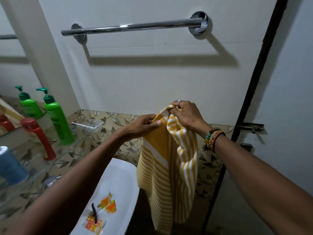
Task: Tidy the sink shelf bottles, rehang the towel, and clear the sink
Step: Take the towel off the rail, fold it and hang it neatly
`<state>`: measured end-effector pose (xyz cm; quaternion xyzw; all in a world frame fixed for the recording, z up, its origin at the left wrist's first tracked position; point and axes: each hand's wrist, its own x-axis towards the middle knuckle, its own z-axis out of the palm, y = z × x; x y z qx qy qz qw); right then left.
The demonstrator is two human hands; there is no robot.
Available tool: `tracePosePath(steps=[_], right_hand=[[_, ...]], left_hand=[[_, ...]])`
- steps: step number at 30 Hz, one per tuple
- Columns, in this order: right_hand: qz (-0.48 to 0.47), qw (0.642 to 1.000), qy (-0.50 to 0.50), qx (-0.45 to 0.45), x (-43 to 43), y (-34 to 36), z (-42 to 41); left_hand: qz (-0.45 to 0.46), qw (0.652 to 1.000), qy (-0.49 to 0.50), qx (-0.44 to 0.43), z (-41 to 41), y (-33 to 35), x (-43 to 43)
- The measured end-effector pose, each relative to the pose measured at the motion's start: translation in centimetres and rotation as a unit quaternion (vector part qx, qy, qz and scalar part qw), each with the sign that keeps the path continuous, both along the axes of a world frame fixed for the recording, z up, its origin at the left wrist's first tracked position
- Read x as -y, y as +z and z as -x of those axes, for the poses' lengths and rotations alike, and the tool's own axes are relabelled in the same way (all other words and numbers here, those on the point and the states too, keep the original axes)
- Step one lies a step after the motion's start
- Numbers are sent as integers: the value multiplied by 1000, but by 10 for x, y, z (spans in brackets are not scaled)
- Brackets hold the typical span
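Note:
A yellow and white striped towel (pixel 166 168) hangs from both my hands in front of the wall. My left hand (pixel 144 125) pinches its top edge on the left, and my right hand (pixel 187 114) grips the top edge on the right. The chrome towel bar (pixel 132 26) is bare on the wall well above my hands. On the glass shelf (pixel 67 151) at the left stand a green pump bottle (pixel 56 118), a red bottle (pixel 38 137) and a blue bottle (pixel 10 164). The white sink (pixel 122 180) below holds orange wrappers (pixel 107 204) and a black stick-like item (pixel 94 213).
A mirror (pixel 10 68) at the far left reflects the green and red bottles. A clear soap dish (pixel 87 123) sits at the shelf's far end. A door (pixel 291 78) with a dark frame edge and a metal latch (pixel 250 127) stands at the right.

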<state>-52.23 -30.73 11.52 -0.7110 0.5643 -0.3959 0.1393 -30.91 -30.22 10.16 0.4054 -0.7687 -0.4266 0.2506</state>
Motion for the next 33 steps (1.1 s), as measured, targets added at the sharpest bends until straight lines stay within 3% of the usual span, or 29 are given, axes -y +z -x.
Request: tracePosePath(steps=[5, 11, 17, 21, 25, 29, 33], right_hand=[[19, 999, -43, 12, -1, 9, 13], [32, 997, -69, -20, 1, 9, 39], [4, 998, -62, 16, 0, 4, 73], [-17, 997, -39, 58, 2, -2, 86], [-24, 993, -19, 112, 11, -3, 95], [-27, 990, -12, 138, 18, -3, 100], [-58, 978, 3, 202, 20, -3, 102]], left_hand=[[-4, 999, 7, 33, -7, 8, -15], [45, 988, 28, 145, -3, 4, -22], [96, 952, 112, 266, -1, -11, -25], [173, 911, 239, 289, 10, -15, -31], [244, 883, 322, 239, 26, -13, -43], [269, 884, 311, 222, 36, -11, -58], [311, 871, 265, 274, 38, -16, -74]])
